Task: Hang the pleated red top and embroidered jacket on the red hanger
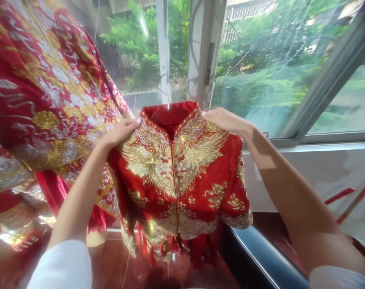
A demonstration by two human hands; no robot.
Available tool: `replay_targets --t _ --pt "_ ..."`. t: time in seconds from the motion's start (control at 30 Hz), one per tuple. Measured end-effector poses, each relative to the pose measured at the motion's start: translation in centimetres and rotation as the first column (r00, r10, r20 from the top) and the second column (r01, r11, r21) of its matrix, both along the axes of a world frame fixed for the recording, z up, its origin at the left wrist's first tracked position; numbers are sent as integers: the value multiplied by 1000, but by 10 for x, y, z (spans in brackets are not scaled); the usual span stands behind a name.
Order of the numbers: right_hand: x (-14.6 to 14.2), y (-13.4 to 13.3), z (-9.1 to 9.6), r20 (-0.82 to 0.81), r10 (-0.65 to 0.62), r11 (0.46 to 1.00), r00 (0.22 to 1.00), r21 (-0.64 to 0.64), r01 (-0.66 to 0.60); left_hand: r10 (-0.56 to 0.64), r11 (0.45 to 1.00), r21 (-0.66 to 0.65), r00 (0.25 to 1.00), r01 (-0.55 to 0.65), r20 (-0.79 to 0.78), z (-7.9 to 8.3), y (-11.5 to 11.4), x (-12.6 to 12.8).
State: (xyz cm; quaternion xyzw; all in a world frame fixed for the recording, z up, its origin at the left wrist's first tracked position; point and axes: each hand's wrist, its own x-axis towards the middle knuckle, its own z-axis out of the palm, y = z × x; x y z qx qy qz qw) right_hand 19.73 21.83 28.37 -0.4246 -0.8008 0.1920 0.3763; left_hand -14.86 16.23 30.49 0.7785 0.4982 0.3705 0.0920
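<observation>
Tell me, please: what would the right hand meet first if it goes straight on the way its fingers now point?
Probably the raised red collar of the embroidered jacket, just beyond the right hand, though depth is unclear.

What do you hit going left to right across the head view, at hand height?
Red-and-gold embroidered garment → left hand → red jacket with gold embroidery → right hand → grey window frame
</observation>
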Motion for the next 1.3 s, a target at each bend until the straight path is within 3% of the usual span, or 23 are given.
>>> replay_targets --t 0.1,0.17,0.27,0.33,0.37,0.4,0.5,0.57,0.87,1.07,1.17,1.23,1.3 --pt "4 0 -12 52 -34 981 998 194 24 33 999 13 992 -32 -121 -13 -10 -9" --pt "0 -4 -24 69 -152 916 986 384 114 168 983 105 971 -152 -169 -22 -18 -5" --pt "-18 -18 -51 -120 -351 732 929 584 352 464 861 323 867 -393 -182 -35 -27 9" --pt "-40 -32 -75 -329 -428 592 842 602 536 532 814 372 830 -445 -170 -40 -28 17" --pt "-53 -39 -87 -391 -441 556 808 588 588 522 820 367 836 -439 -168 -42 -27 19" --pt "-66 -46 -98 -405 -431 562 806 578 591 500 836 352 850 -422 -168 -43 -26 20" --pt "-100 -63 -121 -283 -283 720 917 569 398 455 864 316 877 -392 -156 -44 -22 19" --pt "-113 -68 -124 -252 -211 787 944 529 317 438 873 305 887 -381 -148 -43 -21 17" --pt "-124 -72 -109 -426 -142 852 894 407 330 418 877 313 901 -365 -120 -45 -18 18" --pt "-127 -84 -103 -666 -162 952 728 89 294 393 884 324 911 -338 -122 -45 -18 17" --pt "-120 -103 -131 -731 -197 980 654 -119 162 405 880 331 903 -342 -143 -46 -19 15" --pt "-113 -121 -171 -727 -253 959 639 -274 69 434 862 353 890 -365 -138 -50 -21 15" --pt "-107 -141 -221 -693 -325 904 643 -428 -5 464 833 394 879 -389 -114 -57 -26 15"
